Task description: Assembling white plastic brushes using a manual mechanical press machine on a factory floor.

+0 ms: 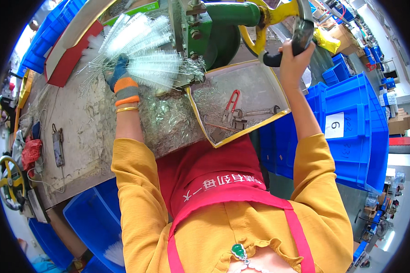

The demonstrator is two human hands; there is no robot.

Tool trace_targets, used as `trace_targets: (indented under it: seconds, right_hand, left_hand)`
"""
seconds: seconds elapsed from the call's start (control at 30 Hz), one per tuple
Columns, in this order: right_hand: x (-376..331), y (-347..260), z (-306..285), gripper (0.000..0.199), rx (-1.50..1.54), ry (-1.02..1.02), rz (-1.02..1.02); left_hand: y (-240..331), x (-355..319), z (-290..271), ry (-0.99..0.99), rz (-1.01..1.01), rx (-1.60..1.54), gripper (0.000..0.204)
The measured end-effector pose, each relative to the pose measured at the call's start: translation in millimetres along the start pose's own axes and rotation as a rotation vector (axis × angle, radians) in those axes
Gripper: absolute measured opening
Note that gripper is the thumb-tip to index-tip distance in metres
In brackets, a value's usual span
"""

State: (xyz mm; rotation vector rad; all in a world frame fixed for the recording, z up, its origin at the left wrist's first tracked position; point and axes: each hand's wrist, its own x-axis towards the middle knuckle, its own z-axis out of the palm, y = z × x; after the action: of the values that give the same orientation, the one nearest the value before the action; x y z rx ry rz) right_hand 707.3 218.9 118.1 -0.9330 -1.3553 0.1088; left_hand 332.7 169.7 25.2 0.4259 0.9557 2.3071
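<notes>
My left hand (pixel 119 73), in a blue glove with an orange and grey cuff, is closed around the wire stems of a bundle of white tube brushes (pixel 152 63). The bristles fan out to the right, close beside a green hand-cranked machine (pixel 234 14). Most of the left fingers are hidden behind the brushes. My bare right hand (pixel 297 61) is wrapped around the black handle (pixel 302 35) on the machine's yellow handwheel (pixel 281 12). Cut bits of wire (pixel 161 125) are scattered over the worktable (pixel 89 132) below the brushes.
A yellow-edged tray (pixel 264 84) at the table's front holds red-handled pliers (pixel 231 103), a wrench (pixel 262 111) and other metal tools. Blue crates (pixel 351 132) stand at my right, and another blue bin (pixel 93 211) sits below the table. A phone (pixel 58 145) lies at the left.
</notes>
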Motion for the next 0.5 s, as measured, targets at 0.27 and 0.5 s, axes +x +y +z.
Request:
trace_targets:
  seconds: [0.27,0.5]
  right_hand:
    - [74,-37,-3,0.025,-0.381,-0.351,-0.096]
    - [81,-54,7,0.023,-0.283,-0.497,0.124]
  left_hand:
    - [12,-22,12,0.024,0.075,0.063,0.040]
    - [11,-18,8,0.018,0.064,0.058,0.037]
